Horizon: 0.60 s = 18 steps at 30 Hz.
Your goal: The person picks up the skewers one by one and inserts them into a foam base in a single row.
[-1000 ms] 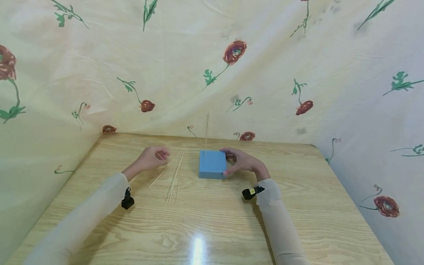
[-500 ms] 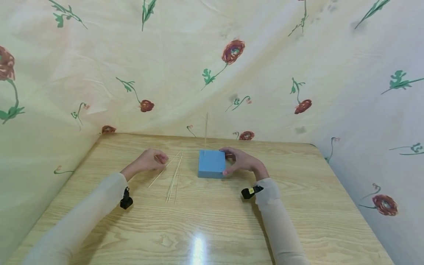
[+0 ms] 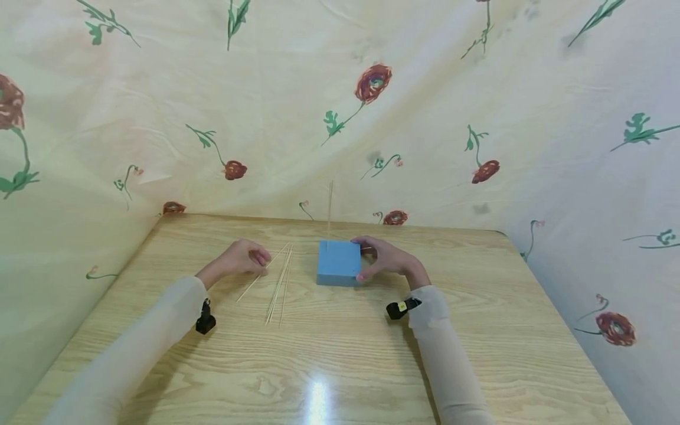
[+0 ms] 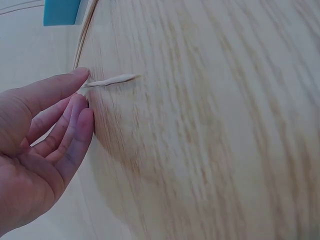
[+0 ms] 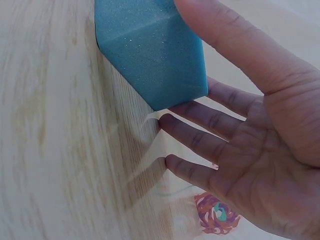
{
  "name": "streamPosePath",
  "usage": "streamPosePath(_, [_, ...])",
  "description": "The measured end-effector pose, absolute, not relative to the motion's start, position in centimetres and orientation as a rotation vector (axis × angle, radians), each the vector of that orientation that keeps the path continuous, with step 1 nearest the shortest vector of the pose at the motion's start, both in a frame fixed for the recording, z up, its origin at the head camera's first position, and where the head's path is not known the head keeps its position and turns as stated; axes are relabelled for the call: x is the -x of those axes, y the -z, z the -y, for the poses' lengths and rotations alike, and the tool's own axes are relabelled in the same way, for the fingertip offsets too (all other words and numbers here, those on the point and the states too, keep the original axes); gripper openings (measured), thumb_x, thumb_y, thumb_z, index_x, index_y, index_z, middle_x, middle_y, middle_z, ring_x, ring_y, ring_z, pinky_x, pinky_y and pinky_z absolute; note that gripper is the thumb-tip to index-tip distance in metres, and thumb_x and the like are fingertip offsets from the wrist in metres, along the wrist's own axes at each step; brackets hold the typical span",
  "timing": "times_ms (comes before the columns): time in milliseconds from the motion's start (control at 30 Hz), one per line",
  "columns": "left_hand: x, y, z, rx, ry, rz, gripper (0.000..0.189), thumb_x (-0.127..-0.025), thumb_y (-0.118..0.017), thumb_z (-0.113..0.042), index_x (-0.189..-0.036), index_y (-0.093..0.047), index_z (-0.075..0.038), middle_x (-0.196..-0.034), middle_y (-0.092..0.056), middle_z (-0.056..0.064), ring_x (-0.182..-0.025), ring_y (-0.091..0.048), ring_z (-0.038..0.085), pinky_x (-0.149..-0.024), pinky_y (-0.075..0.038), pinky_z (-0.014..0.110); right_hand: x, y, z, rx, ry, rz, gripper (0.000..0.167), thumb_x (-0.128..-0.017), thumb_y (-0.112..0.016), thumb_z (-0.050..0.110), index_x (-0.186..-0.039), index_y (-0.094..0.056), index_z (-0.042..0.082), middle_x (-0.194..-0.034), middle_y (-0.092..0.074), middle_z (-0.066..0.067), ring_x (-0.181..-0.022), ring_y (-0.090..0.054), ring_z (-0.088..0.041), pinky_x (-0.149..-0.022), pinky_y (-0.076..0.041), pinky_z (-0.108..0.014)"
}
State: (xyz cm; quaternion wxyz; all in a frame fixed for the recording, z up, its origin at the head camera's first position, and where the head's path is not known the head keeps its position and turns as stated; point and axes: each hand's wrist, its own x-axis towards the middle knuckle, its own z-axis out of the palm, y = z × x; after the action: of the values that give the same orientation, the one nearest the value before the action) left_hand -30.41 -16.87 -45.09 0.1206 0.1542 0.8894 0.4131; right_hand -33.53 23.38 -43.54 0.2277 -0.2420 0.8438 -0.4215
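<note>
A blue foam block (image 3: 339, 263) (image 5: 145, 50) sits on the wooden table (image 3: 340, 354). One thin skewer (image 3: 330, 212) stands upright in its far left corner. My right hand (image 3: 366, 258) (image 5: 175, 65) grips the block's right side, thumb on the near edge and fingers on the far edge. Several skewers (image 3: 280, 283) lie loose on the table left of the block. My left hand (image 3: 258, 257) (image 4: 82, 95) rests beside them, and the tip of a skewer (image 4: 112, 80) pokes out from between its thumb and fingers. The block (image 4: 61, 11) shows at the top of the left wrist view.
Flower-printed cloth (image 3: 340, 118) hangs behind the table and down both sides. Small black cameras sit on my left wrist (image 3: 204, 322) and right wrist (image 3: 399, 308). Bare wood stretches across the near half of the table.
My left hand has dipped slightly toward the lying skewers. The right hand, the block and the upright skewer have stayed put.
</note>
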Motion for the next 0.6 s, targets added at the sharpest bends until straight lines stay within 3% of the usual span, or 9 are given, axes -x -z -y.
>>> streamPosePath(400, [31.15, 44.60, 17.09, -0.387, -1.120, -2.594, 0.025, -0.081, -0.086, -0.008, -0.103, -0.076, 0.000, -0.091, -0.075, 0.008, -0.082, -0.065, 0.012, -0.079, -0.051, 0.024, 33.64, 43.48, -23.27, 0.666, 1.171, -2.312, 0.096, -0.076, -0.092, 0.017, -0.155, -0.038, 0.011, -0.160, -0.038, -0.016, -0.148, -0.036, -0.040, -0.123, -0.028, -0.057])
streamPosePath(600, [31.39, 44.58, 17.34, -0.372, -1.123, -2.579, 0.024, -0.080, -0.087, -0.008, -0.100, -0.077, 0.000, -0.088, -0.076, 0.006, -0.079, -0.066, 0.010, -0.077, -0.051, 0.023, 33.72, 43.54, -23.29, 0.670, 1.164, -2.316, 0.097, -0.076, -0.092, 0.018, -0.155, -0.037, 0.010, -0.160, -0.037, -0.015, -0.149, -0.034, -0.040, -0.123, -0.028, -0.057])
